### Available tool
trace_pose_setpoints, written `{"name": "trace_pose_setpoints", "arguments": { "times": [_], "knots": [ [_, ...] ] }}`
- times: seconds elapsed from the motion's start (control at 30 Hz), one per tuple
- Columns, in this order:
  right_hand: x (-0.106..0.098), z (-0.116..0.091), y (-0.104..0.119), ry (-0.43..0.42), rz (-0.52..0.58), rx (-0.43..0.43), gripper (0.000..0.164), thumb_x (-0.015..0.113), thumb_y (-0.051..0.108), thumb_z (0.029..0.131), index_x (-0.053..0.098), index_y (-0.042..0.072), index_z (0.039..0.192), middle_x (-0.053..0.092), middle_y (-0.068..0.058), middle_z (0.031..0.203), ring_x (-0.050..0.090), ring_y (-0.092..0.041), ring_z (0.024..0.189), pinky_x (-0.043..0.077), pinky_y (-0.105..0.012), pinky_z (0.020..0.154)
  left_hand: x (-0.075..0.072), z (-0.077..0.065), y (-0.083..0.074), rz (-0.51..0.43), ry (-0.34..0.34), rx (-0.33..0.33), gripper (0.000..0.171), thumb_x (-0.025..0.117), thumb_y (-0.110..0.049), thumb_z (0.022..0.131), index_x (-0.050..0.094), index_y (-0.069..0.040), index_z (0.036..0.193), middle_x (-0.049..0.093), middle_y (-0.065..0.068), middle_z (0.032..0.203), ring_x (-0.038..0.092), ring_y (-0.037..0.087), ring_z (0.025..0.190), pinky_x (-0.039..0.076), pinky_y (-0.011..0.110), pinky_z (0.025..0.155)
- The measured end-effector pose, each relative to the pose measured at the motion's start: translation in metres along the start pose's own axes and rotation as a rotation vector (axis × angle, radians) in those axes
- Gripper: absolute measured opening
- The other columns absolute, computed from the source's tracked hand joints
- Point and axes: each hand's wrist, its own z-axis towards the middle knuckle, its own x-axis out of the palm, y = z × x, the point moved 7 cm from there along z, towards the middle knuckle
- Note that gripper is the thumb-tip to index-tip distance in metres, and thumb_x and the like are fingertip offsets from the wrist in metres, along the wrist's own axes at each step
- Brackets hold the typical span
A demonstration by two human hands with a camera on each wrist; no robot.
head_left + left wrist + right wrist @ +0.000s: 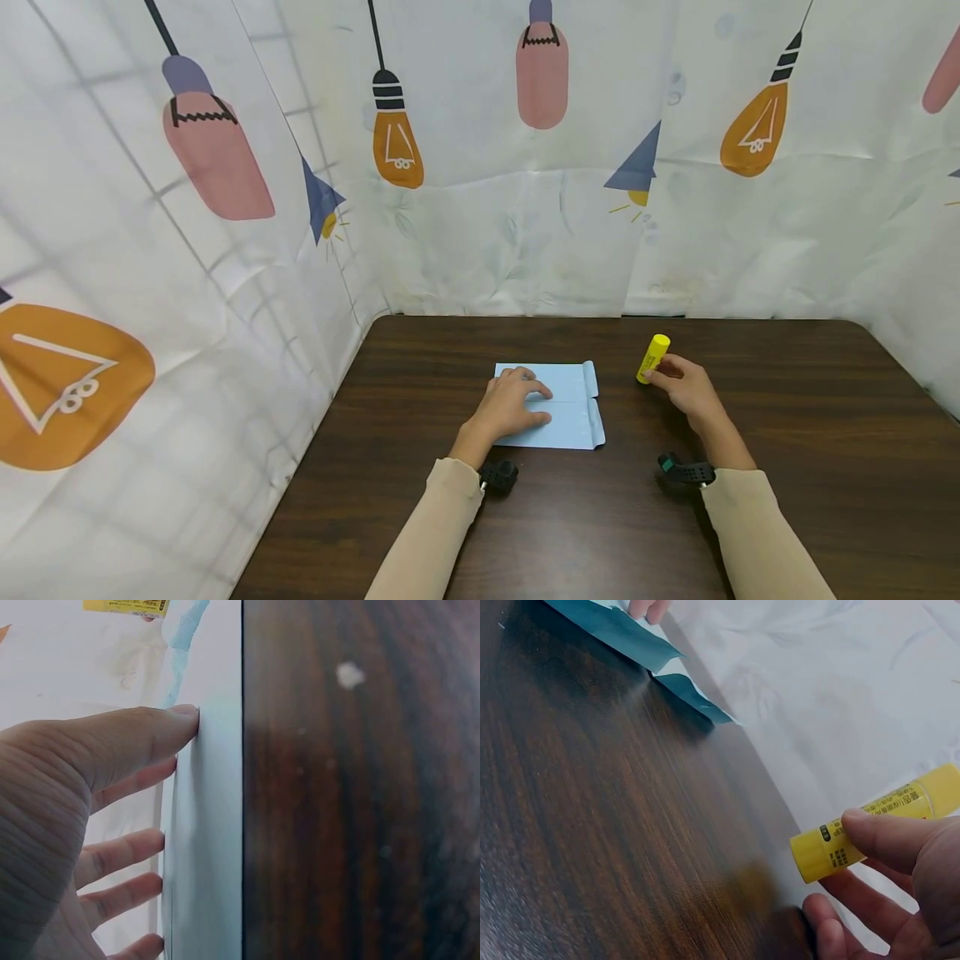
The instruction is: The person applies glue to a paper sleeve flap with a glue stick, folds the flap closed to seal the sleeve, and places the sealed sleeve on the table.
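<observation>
A light blue sheet of paper (566, 425) lies on the table, with a crease across its middle and two flaps (591, 379) turned up along its right edge. My left hand (513, 406) rests on the paper's left part, fingers spread and fingertips pressing on it; the left wrist view has the thumb (150, 735) close to the paper's near edge. To the right, my right hand (686, 385) pinches a yellow glue stick (653, 358) between thumb and fingers. Dark print marks the glue stick (877, 817), which has its cap on and tilts just over the table.
The dark wood-grain table (585, 525) has rounded far corners. A white cloth (480, 242) printed with lamps and bulbs hangs behind it and along its left side. Each wrist bears a black band, the left one with a small camera (501, 477). A white speck (350, 675) is on the tabletop.
</observation>
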Motion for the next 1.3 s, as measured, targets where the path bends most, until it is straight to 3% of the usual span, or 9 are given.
{"name": "trace_pose_setpoints", "arguments": {
  "times": [0.27, 0.47, 0.6, 0.8, 0.93, 1.07, 1.3],
  "knots": [
    [-0.001, 0.0, 0.002, 0.004, 0.0, -0.014, 0.063, 0.058, 0.04, 0.104, 0.045, -0.002, 0.15, 0.044, -0.029, 0.153, 0.043, -0.044, 0.138, 0.042, -0.056, 0.106, -0.007, -0.001, 0.001, -0.023, -0.038, 0.013, 0.03, 0.077, -0.036, 0.091, 0.076, -0.027, 0.12, 0.059, 0.006, 0.137, 0.048, 0.029, 0.136, 0.037, 0.056, 0.112],
    [-0.002, 0.0, 0.006, -0.011, -0.023, -0.059, 0.062, 0.059, 0.041, 0.104, 0.048, -0.001, 0.148, 0.051, -0.027, 0.147, 0.054, -0.036, 0.124, 0.051, -0.034, 0.092, -0.015, -0.002, 0.004, -0.089, -0.091, 0.017, 0.029, 0.075, -0.034, 0.093, 0.075, -0.024, 0.121, 0.06, 0.005, 0.136, 0.051, 0.028, 0.131, 0.036, 0.056, 0.112],
    [0.0, -0.001, 0.011, -0.002, -0.018, -0.117, 0.062, 0.059, 0.044, 0.103, 0.049, 0.002, 0.148, 0.054, -0.025, 0.146, 0.057, -0.033, 0.124, 0.054, -0.023, 0.086, -0.02, -0.002, 0.007, -0.128, -0.129, 0.021, 0.028, 0.074, -0.032, 0.095, 0.074, -0.022, 0.121, 0.062, 0.005, 0.133, 0.054, 0.029, 0.126, 0.039, 0.055, 0.111],
    [0.001, -0.004, 0.024, -0.002, -0.028, -0.19, 0.058, 0.058, 0.041, 0.104, 0.051, 0.003, 0.146, 0.059, -0.025, 0.141, 0.061, -0.034, 0.118, 0.055, -0.027, 0.087, -0.031, -0.003, 0.011, -0.163, -0.195, 0.008, 0.026, 0.071, -0.03, 0.097, 0.075, -0.02, 0.121, 0.066, 0.004, 0.13, 0.057, 0.03, 0.124, 0.041, 0.057, 0.11],
    [0.001, -0.005, 0.031, -0.016, -0.023, -0.228, 0.055, 0.057, 0.04, 0.105, 0.053, 0.001, 0.144, 0.06, -0.026, 0.137, 0.065, -0.021, 0.108, 0.056, -0.027, 0.087, -0.037, -0.004, 0.014, -0.198, -0.242, -0.012, 0.024, 0.069, -0.028, 0.099, 0.075, -0.021, 0.121, 0.068, 0.001, 0.127, 0.059, 0.027, 0.123, 0.043, 0.053, 0.109],
    [0.001, -0.007, 0.034, -0.038, 0.015, -0.253, 0.059, 0.056, 0.042, 0.105, 0.052, -0.001, 0.145, 0.059, -0.025, 0.134, 0.062, -0.001, 0.097, 0.058, -0.024, 0.084, -0.042, -0.005, 0.015, -0.236, -0.292, 0.0, 0.022, 0.07, -0.024, 0.098, 0.075, -0.018, 0.119, 0.071, 0.0, 0.117, 0.063, 0.023, 0.113, 0.049, 0.046, 0.1],
    [0.007, -0.01, 0.043, -0.037, 0.066, -0.305, 0.056, 0.056, 0.035, 0.106, 0.049, -0.002, 0.146, 0.056, -0.022, 0.127, 0.06, 0.001, 0.095, 0.059, -0.023, 0.079, -0.047, -0.005, 0.015, -0.296, -0.354, 0.043, 0.02, 0.069, -0.021, 0.098, 0.075, -0.014, 0.117, 0.074, 0.002, 0.11, 0.064, 0.019, 0.103, 0.053, 0.039, 0.089]
  ]
}}
